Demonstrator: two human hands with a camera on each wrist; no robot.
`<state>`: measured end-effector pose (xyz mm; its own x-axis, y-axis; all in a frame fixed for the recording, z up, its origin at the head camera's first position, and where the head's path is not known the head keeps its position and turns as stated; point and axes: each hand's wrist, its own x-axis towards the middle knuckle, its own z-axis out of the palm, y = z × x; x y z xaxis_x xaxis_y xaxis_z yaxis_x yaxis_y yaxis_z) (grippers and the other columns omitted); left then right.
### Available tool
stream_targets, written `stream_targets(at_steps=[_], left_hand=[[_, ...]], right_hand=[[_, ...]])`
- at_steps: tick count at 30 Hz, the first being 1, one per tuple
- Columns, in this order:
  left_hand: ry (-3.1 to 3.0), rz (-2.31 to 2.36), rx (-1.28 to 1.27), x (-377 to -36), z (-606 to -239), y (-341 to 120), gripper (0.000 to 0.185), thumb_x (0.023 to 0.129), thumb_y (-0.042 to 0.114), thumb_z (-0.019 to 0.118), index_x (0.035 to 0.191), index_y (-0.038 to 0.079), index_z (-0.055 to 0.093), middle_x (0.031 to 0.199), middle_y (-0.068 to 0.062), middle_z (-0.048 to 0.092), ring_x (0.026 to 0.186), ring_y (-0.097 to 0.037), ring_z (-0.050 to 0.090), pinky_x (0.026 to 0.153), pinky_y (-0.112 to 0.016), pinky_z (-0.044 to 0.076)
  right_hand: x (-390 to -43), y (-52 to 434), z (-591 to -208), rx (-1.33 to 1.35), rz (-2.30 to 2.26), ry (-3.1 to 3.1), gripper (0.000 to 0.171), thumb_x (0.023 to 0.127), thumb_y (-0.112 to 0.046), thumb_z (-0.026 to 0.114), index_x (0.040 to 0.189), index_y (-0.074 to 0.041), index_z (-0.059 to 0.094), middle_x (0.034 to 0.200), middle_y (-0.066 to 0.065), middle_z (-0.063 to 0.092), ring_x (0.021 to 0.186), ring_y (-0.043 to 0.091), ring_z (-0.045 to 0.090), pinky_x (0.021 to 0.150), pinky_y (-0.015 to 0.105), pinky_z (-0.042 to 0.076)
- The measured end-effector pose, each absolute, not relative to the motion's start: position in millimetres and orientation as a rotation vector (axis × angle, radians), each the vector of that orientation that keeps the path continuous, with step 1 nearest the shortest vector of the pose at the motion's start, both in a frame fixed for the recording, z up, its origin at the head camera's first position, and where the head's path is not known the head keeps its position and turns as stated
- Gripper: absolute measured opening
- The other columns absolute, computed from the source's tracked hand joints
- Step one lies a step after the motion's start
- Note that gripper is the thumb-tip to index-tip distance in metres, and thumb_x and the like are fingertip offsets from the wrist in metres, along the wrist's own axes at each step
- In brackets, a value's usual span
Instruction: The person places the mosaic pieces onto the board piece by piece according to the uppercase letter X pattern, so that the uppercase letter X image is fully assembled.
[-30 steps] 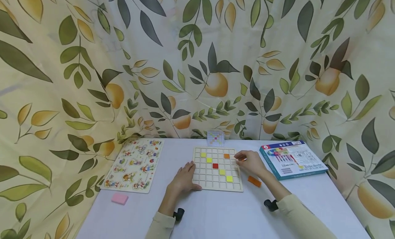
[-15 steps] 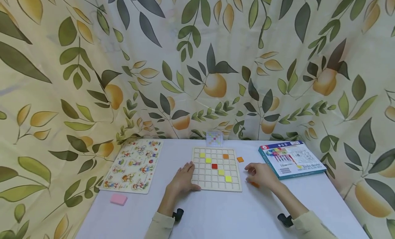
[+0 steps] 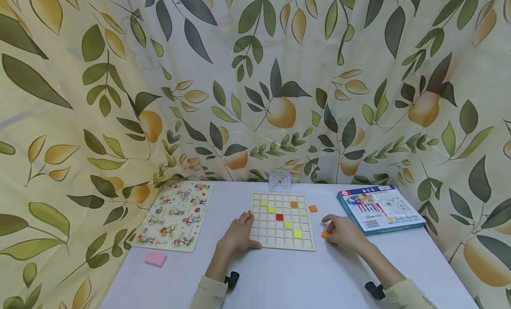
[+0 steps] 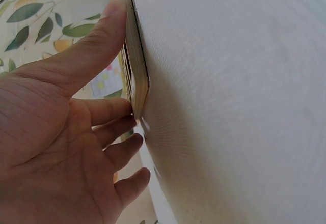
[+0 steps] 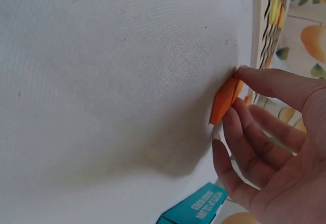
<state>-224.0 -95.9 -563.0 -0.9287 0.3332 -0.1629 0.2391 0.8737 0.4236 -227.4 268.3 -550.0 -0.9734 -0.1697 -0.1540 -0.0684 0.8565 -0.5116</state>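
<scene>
A wooden grid board (image 3: 282, 244) lies mid-table with yellow, red and orange tiles in some cells. My left hand (image 3: 243, 224) rests flat at its left edge; in the left wrist view the thumb (image 4: 97, 46) presses along the board's edge (image 4: 136, 66). To the right of the board, my right hand (image 3: 329, 228) is on an orange tile (image 3: 325, 233). The right wrist view shows thumb and fingers (image 5: 254, 127) pinching that tile (image 5: 225, 102), tilted up off the table. A second orange tile (image 3: 313, 209) lies loose by the board's upper right.
A small pattern card (image 3: 279, 180) stands against the leaf-print curtain behind the board. A teal box (image 3: 379, 208) lies at the right, a picture puzzle board (image 3: 173, 213) at the left, and a pink block (image 3: 155, 259) near the front left.
My right hand left an orange tile beside the board's upper right, drew back toward me and now pinches the nearer orange tile. The left hand stayed put.
</scene>
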Motion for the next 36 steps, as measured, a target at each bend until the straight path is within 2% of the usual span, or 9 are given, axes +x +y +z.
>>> stream_targets(at_steps=[4, 11, 16, 29, 36], left_hand=[[2.813, 0.588, 0.437, -224, -564, -96, 0.107, 0.079, 0.046, 0.089, 0.160, -0.001, 0.036, 0.170, -0.016, 0.027, 0.159, -0.033, 0.021, 0.128, -0.052, 0.021], [2.818, 0.569, 0.432, -226, -567, -98, 0.108, 0.080, 0.048, 0.088, 0.160, 0.000, 0.036, 0.171, -0.015, 0.027, 0.159, -0.032, 0.021, 0.129, -0.051, 0.021], [2.825, 0.573, 0.429, -228, -567, -99, 0.107, 0.080, 0.047, 0.088, 0.160, 0.000, 0.036, 0.171, -0.015, 0.027, 0.159, -0.032, 0.021, 0.129, -0.051, 0.021], [2.823, 0.566, 0.449, -227, -565, -98, 0.107, 0.080, 0.047, 0.088, 0.160, 0.000, 0.036, 0.170, -0.015, 0.027, 0.159, -0.032, 0.022, 0.128, -0.052, 0.022], [2.821, 0.558, 0.445, -228, -568, -97, 0.107, 0.080, 0.048, 0.088, 0.161, 0.001, 0.035, 0.171, -0.014, 0.027, 0.159, -0.031, 0.022, 0.128, -0.051, 0.021]], right_hand=[[-230, 266, -548, -0.198, -0.789, 2.847, 0.055, 0.081, -0.009, 0.086, 0.131, -0.004, 0.065, 0.089, 0.002, 0.067, 0.074, 0.018, 0.058, 0.063, 0.031, 0.053], [-239, 261, -547, -0.254, -0.852, 2.903, 0.055, 0.082, -0.012, 0.086, 0.132, -0.005, 0.065, 0.097, 0.003, 0.071, 0.084, 0.018, 0.063, 0.075, 0.038, 0.061], [-249, 250, -546, -0.256, -0.905, 2.925, 0.056, 0.083, -0.012, 0.085, 0.134, -0.005, 0.064, 0.098, 0.003, 0.071, 0.084, 0.019, 0.062, 0.076, 0.035, 0.060], [-276, 219, -550, -0.400, -0.996, 2.903, 0.056, 0.084, -0.009, 0.086, 0.135, -0.004, 0.063, 0.097, 0.002, 0.071, 0.086, 0.017, 0.064, 0.087, 0.040, 0.061], [-293, 202, -551, -0.433, -0.977, 2.893, 0.054, 0.083, -0.006, 0.084, 0.133, -0.004, 0.065, 0.098, 0.003, 0.071, 0.087, 0.017, 0.064, 0.085, 0.039, 0.060]])
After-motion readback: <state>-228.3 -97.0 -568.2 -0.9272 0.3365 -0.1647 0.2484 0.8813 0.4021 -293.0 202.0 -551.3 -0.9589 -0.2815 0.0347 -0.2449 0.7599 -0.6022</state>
